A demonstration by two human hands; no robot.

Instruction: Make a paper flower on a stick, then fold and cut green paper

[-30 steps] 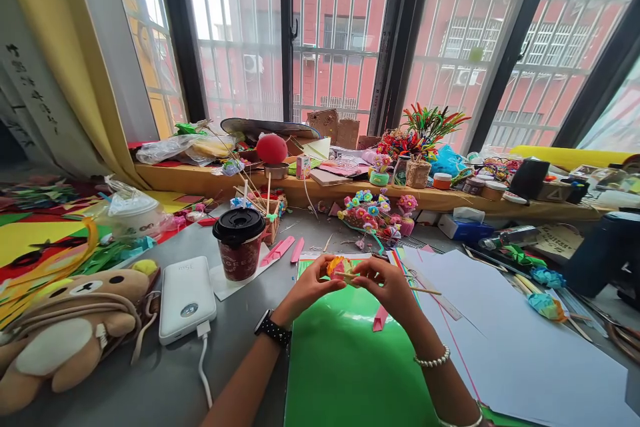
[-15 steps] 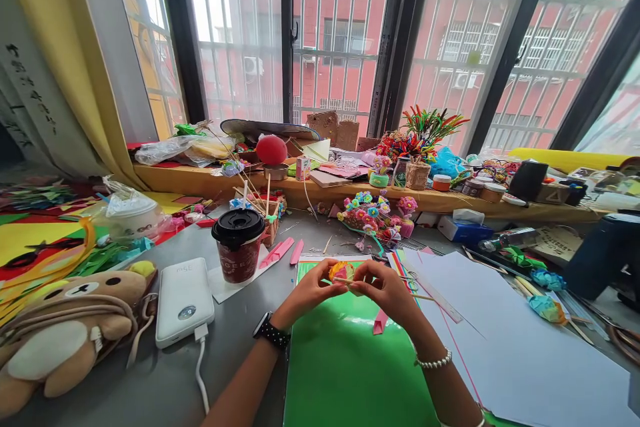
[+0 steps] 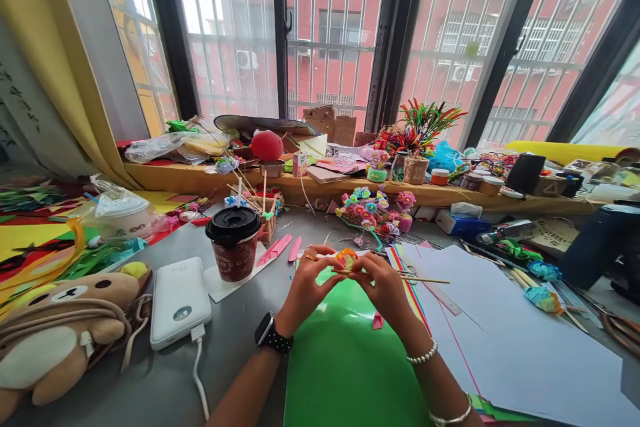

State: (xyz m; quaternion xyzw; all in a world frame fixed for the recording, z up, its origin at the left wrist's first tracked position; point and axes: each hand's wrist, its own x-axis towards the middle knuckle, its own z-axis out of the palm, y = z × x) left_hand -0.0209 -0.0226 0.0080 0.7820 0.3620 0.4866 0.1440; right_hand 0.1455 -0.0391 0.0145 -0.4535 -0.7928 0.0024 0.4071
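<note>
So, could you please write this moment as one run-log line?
left hand: holding orange-yellow piece; right hand: holding thin stick; beneath: green sheet; on sheet: pink strip

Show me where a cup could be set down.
Bare: grey desk between power bank, coffee cup and left arm; near part of green sheet, between that and right arm; middle of white paper beyond. Crowded: windowsill and behind plush bear.

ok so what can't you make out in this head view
All in the head view:
1. Orange-yellow paper: mostly hidden by the left hand and right hand.
2. Thin stick: how it meets the paper is covered by both hands.
3. Plush bear: cut off by the left edge.
4. Dark lettering, far left: too blurred to read.
</note>
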